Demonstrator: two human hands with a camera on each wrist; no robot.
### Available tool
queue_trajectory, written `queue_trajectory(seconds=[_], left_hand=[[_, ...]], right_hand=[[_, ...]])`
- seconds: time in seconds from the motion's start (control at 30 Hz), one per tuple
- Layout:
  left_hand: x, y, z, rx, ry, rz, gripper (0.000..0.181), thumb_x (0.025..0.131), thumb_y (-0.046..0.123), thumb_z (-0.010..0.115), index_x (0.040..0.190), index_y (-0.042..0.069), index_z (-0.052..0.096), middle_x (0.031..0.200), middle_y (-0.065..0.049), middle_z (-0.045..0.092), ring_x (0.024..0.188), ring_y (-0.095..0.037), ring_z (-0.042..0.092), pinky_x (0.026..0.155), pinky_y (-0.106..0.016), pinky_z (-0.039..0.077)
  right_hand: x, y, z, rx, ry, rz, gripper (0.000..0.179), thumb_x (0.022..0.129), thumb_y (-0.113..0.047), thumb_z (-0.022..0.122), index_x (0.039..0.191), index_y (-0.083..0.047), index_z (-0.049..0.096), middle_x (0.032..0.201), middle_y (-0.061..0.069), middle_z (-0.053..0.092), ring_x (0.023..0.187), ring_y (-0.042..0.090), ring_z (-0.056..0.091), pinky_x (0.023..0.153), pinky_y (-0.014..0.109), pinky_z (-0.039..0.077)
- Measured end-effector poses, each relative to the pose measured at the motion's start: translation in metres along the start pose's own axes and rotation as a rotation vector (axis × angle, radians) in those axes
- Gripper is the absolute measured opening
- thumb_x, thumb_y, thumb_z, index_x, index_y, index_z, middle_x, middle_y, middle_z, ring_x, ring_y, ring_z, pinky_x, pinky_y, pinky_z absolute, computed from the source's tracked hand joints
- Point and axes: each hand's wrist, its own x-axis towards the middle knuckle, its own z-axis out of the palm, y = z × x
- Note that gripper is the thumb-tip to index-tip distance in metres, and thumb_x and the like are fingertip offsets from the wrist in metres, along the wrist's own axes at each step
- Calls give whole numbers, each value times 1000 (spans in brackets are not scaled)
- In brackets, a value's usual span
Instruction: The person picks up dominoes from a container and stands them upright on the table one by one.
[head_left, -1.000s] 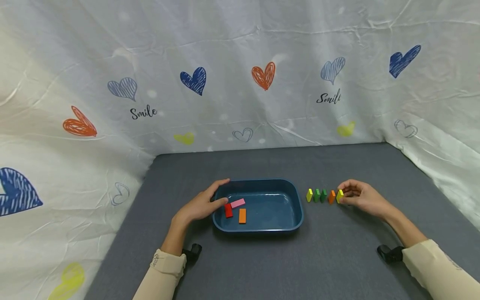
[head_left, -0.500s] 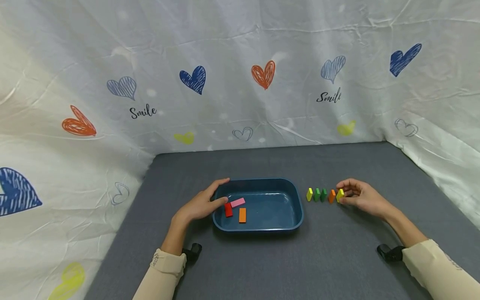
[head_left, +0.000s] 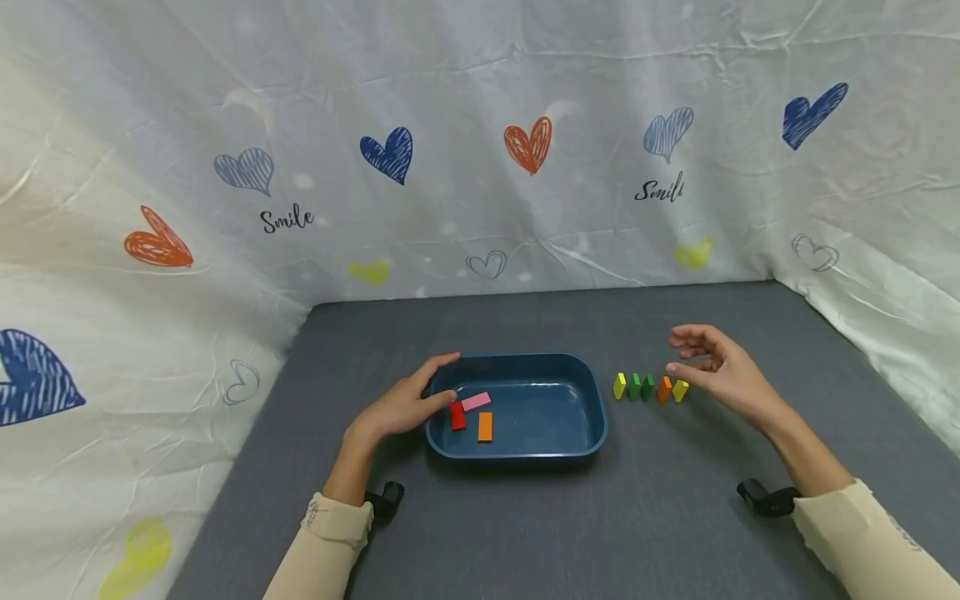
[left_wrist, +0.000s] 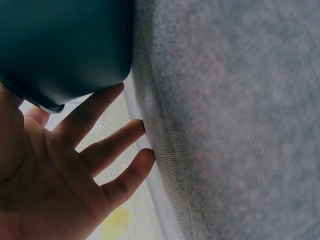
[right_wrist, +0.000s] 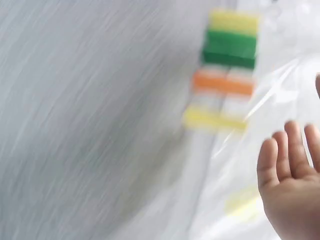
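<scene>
My left hand (head_left: 397,409) grips the left end of a dark blue tray (head_left: 540,455), its thumb over the rim and its fingers along the outside. In the left wrist view, the forefinger touches the outer wall of the tray (left_wrist: 70,45). Inside the tray lie a red domino (head_left: 457,416), a pink domino (head_left: 476,402) and an orange domino (head_left: 485,427). Right of the tray stands a row of upright dominoes: yellow (head_left: 619,386), two green (head_left: 634,387), orange (head_left: 664,389) and yellow (head_left: 680,391). My right hand (head_left: 723,375), fingers loose and holding nothing, hovers above the row's right end.
The grey table (head_left: 555,533) is bordered at the back and sides by a white curtain (head_left: 450,225) printed with hearts. A black wrist mount (head_left: 767,498) sits under the right forearm and another (head_left: 386,501) beside the left.
My right hand has let go of the yellow domino at the row's right end and lifted up and away. That domino stays standing. The left hand keeps its place on the tray.
</scene>
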Motion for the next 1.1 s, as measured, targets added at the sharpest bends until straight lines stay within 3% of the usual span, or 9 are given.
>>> queue_trajectory(seconds=[0.13, 0.4, 0.6, 0.83, 1.1], left_hand=[[-1, 0, -1, 10, -2, -2, 65, 102, 43, 60, 158, 43, 27, 167, -6, 32, 143, -38, 44, 116, -65, 35], [-1, -1, -1, 22, 1, -9, 65, 102, 44, 59, 158, 44, 26, 165, -8, 34, 139, -37, 49, 114, -64, 38], [-1, 1, -1, 21, 6, 3, 64, 103, 42, 59, 158, 42, 27, 165, -9, 34, 141, -39, 47, 114, -66, 37], [1, 2, -1, 17, 10, -7, 64, 103, 41, 59, 158, 43, 28, 164, -8, 37, 139, -38, 49, 114, -65, 38], [0, 1, 0, 6, 11, -10, 64, 103, 37, 60, 158, 42, 28, 162, -7, 40, 138, -37, 50, 113, -64, 39]], right_hand=[[8, -24, 22, 80, 22, -84, 46, 98, -15, 69, 140, -7, 52, 120, -13, 61, 103, 5, 58, 82, 16, 49], [22, -61, 83, 181, -104, -158, 39, 96, -12, 72, 132, -8, 58, 121, 19, 68, 99, 9, 63, 81, 25, 53], [33, -82, 120, 202, -180, -157, 39, 93, -14, 76, 128, -10, 61, 121, 21, 68, 100, 16, 63, 81, 26, 54], [42, -90, 149, 191, -248, -202, 38, 92, -14, 76, 127, -8, 63, 120, 22, 69, 98, 18, 64, 80, 29, 54], [47, -94, 172, 113, -389, -162, 43, 92, -18, 77, 128, -2, 62, 117, 16, 71, 92, 19, 65, 79, 31, 55]])
